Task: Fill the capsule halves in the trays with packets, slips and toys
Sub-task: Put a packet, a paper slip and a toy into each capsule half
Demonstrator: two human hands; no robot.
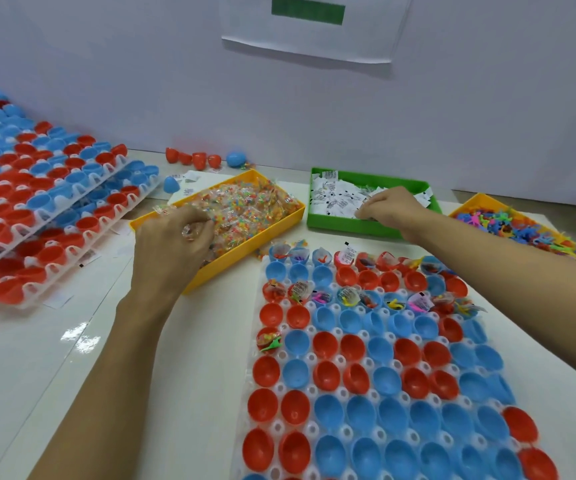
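A white tray (281, 391) in front of me holds red and blue capsule halves (359, 379); several in its far rows hold packets, slips and toys. My left hand (172, 244) reaches into the yellow bin (245, 252) of clear packets (245, 206) with coloured bits and pinches packets there. My right hand (388, 206) is over the green bin (345, 226) of white paper slips (335, 199), its curled fingers pinching slips. At the far right, an orange bin (466, 207) holds small coloured toys (508, 228).
Stacked trays of red and blue capsule halves (37, 202) lie at the left. Loose red halves (193, 157) and a blue one (234, 159) sit by the white wall. A few slips (189, 178) are scattered on the white table.
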